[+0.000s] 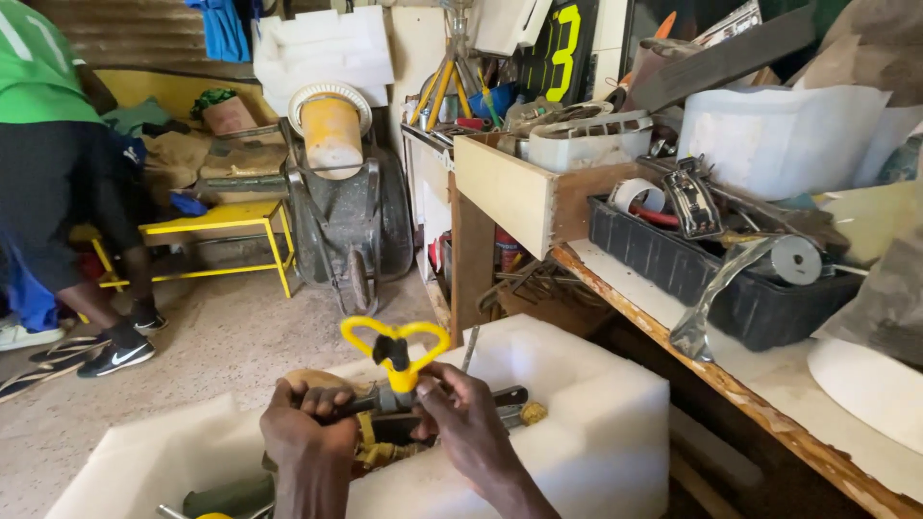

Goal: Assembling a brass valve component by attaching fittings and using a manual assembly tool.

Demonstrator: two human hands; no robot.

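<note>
A small metal fitting with a yellow butterfly-shaped handle (pixel 394 344) stands up between my two hands above a white foam block (pixel 586 423). My left hand (pixel 306 423) is closed around the fitting's dark body from the left. The fingers of my right hand (pixel 466 415) pinch the same fitting just below the yellow handle. Brass-coloured parts (pixel 532 413) and a dark metal bar lie in a recess of the foam under my hands.
A cluttered wooden workbench (pixel 731 384) runs along the right, holding a black tray of metal parts (pixel 673 259) and a white tub (pixel 779 139). A person in green shirt (pixel 58 144) stands at left by a yellow bench (pixel 231 226). A wheelbarrow (pixel 351 211) stands ahead.
</note>
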